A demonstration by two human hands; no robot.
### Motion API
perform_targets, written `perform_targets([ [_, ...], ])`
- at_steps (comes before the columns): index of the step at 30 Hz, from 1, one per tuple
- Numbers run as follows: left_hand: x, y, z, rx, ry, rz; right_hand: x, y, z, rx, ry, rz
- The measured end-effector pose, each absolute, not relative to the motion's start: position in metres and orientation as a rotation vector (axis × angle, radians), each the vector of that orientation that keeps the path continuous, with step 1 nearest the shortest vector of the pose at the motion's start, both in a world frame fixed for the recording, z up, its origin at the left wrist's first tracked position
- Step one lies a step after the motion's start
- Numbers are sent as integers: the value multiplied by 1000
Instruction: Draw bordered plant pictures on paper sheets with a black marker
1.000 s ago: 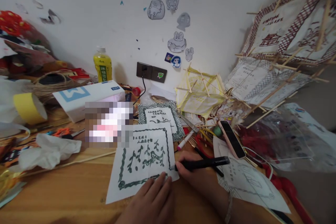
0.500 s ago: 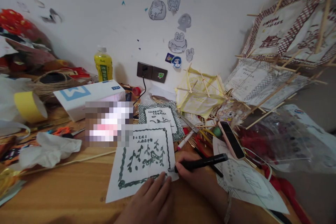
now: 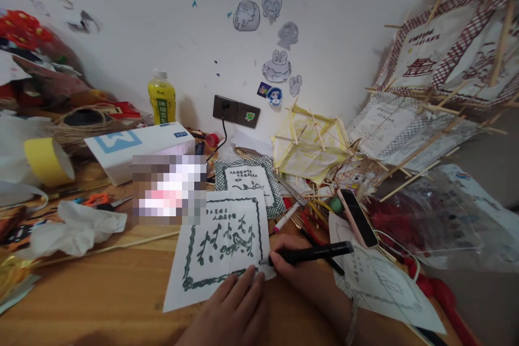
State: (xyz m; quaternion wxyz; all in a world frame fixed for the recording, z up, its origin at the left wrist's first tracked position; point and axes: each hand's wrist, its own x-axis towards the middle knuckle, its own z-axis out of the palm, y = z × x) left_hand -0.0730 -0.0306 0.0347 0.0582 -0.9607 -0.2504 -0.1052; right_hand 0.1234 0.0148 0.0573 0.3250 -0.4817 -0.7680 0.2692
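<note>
A white sheet of paper (image 3: 214, 227) lies on the wooden table, bearing a green-black drawing of leafy branches and a bird inside a wavy border, with written characters above. My left hand (image 3: 233, 308) rests flat on its lower edge, fingers stretched out and holding nothing. In my right hand (image 3: 298, 267) is a black marker pen (image 3: 320, 251), gripped near its tip. The tip touches the sheet at the border's lower right corner. Partly under this sheet is another drawing (image 3: 271, 170) with a green patterned border. Beside my right forearm lies a paper with pencil lines (image 3: 377, 281).
A pink-edged phone (image 3: 357, 217), scissors (image 3: 292, 190) and loose sticks lie to the right, below paper-and-stick frames (image 3: 312, 143). On the left are a white box (image 3: 140, 146), yellow tape (image 3: 48, 161), crumpled tissue (image 3: 75, 227) and a drink bottle (image 3: 162, 98). A blurred bright patch hides one area.
The view has shifted very slightly. My left hand stays put on the paper, and the marker pen remains at the same corner with its back end tilted marginally lower.
</note>
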Motion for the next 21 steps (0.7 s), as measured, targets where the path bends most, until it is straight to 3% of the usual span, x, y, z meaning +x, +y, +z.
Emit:
perform_targets([
  [21,-73,-34,38,-2866,-771,-368,124,15,56,-1262,-1975,732],
])
